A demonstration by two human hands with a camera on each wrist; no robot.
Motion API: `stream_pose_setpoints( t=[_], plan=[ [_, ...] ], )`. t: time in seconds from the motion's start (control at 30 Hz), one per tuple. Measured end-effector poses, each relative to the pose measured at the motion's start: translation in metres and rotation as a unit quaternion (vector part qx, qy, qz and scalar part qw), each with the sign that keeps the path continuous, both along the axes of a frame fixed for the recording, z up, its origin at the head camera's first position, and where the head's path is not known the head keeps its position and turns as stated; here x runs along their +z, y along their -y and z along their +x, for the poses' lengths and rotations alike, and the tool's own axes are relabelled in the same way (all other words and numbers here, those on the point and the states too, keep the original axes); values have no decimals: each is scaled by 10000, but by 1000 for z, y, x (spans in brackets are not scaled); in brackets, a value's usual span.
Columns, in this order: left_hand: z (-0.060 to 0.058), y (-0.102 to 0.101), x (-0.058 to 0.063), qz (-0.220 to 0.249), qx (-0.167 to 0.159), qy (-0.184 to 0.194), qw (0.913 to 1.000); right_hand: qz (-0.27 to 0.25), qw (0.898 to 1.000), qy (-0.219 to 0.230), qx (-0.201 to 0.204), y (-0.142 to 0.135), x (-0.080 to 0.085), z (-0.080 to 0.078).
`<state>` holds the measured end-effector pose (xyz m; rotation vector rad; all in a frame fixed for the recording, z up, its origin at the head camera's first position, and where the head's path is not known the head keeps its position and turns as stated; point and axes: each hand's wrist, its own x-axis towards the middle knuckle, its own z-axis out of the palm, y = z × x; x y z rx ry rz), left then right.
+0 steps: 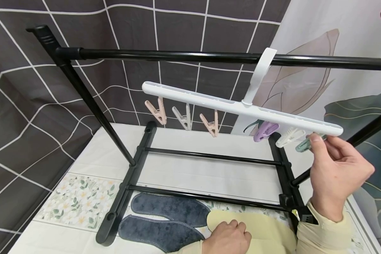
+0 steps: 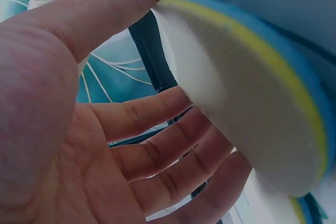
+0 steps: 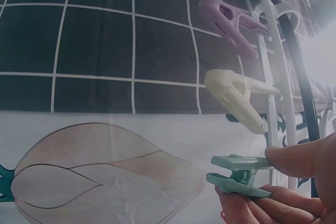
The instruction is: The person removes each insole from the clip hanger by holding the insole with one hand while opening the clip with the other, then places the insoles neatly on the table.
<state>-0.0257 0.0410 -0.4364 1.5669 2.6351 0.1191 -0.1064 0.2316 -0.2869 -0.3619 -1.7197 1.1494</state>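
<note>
In the head view, my right hand (image 1: 339, 173) pinches a green clothespin (image 1: 304, 144) at the right end of a white clip hanger (image 1: 197, 100). The right wrist view shows thumb and fingers squeezing the handles of this clothespin (image 3: 239, 176), its jaws spread apart. At the bottom, my left hand (image 1: 230, 239) is over pale yellow flat pieces (image 1: 263, 229). In the left wrist view, thumb and fingers lie around the edge of an insole-like piece (image 2: 226, 93) with a ribbed whitish face and a yellow and blue rim.
The hanger hooks over the black rail (image 1: 171, 55) of a rack. Purple (image 1: 266, 131), white (image 1: 290, 137) and other pale clothespins (image 1: 157, 111) hang from it. Two dark blue insoles (image 1: 162, 231) lie below, near the rack's lower bar (image 1: 206, 196). A dark checked curtain (image 1: 177, 31) stands behind.
</note>
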Motion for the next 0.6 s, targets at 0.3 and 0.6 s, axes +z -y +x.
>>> stream_pose_setpoints(
  t=[0.3,0.6],
  plan=[
    [5,-5,-5,-131,96,-32,9999,-65,10000,-41,-22,2,2,1],
    [5,-6,-8,-102,58,-115,9999,-117,9999,-55,10,0,0,-2]
  ],
)
